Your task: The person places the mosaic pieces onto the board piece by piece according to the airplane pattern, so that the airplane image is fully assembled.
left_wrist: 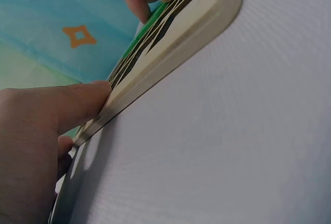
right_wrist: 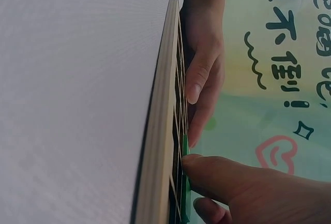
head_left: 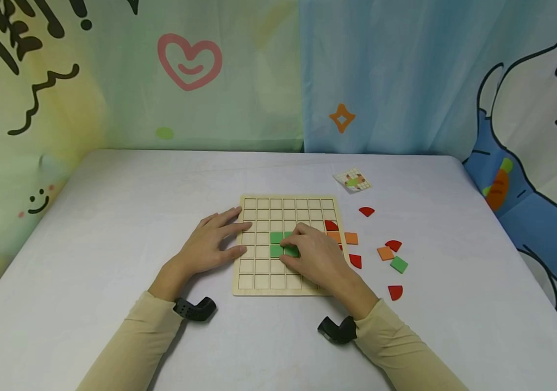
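Note:
A light wooden board with a grid of square cells lies on the white table. My left hand rests at its left edge, fingers spread and fairly straight, the fingertips touching the rim. Near the board's middle, several green square tiles sit together in the cells. My right hand reaches over them from the right, thumb and index finger pinching one green tile by its edges. In the right wrist view, the thumb touches the green. On the board's right side are a red tile and an orange tile, partly covered by the hand.
Right of the board lie loose orange squares, a green square and several red rounded pieces. A small patterned card lies beyond the board's far right corner. Printed curtains hang behind the table.

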`<state>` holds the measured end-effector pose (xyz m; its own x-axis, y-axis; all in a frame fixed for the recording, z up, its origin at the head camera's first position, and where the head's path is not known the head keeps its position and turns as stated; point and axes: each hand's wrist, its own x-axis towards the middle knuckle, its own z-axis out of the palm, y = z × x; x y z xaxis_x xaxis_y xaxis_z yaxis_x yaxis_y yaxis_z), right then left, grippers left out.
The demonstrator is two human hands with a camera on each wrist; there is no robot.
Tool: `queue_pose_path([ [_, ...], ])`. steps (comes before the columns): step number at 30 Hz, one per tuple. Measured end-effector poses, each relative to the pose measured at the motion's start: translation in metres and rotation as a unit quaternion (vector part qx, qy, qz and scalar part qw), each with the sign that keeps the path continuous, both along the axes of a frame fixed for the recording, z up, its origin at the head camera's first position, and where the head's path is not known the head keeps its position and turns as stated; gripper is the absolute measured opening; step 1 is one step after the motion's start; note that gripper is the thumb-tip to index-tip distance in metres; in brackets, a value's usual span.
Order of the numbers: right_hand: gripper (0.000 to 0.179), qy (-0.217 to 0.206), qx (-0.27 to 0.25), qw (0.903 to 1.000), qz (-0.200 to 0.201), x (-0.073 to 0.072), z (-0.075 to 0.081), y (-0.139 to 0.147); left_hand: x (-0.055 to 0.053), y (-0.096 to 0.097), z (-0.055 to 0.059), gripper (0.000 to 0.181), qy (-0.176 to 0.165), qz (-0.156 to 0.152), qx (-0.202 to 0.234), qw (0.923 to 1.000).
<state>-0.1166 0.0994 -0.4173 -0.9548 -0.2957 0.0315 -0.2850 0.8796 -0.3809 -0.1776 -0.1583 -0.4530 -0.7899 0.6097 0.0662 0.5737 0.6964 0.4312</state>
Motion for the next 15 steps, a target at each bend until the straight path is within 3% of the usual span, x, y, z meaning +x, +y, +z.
queue_pose_path([
  [9, 0.029, -0.020, 0.002, 0.9998, 0.004, -0.002, 0.007, 0.005, 0.000, 0.001, 0.001, 0.056, 0.004, -0.001, -0.001, 1.0000],
  [15, 0.034, -0.038, -0.005, 0.9992, -0.009, -0.011, 0.026, 0.042, 0.000, 0.000, -0.002, 0.057, 0.004, -0.004, 0.000, 1.0000],
])
